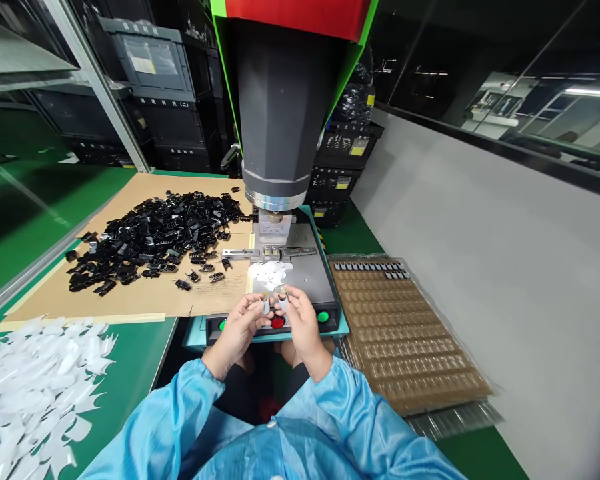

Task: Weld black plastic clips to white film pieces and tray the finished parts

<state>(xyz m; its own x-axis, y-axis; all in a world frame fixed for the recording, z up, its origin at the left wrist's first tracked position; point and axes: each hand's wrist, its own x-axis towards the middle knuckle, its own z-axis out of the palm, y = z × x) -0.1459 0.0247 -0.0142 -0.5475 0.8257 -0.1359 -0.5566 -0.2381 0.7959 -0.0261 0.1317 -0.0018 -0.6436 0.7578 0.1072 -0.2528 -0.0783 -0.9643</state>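
Note:
My left hand pinches a small white curved part between thumb and fingers. A similar white part is held in my right hand, close beside the first. Both hands are over the front edge of the machine base, above a red button. Just beyond them lies a small pile of white pieces on the metal plate. Behind that pile sits a metal fixture, under the press head.
Black clips are heaped on cardboard at the left. White pieces cover the green table's near left. At the right is a clear tray with parts in its far rows. Green buttons flank the red one.

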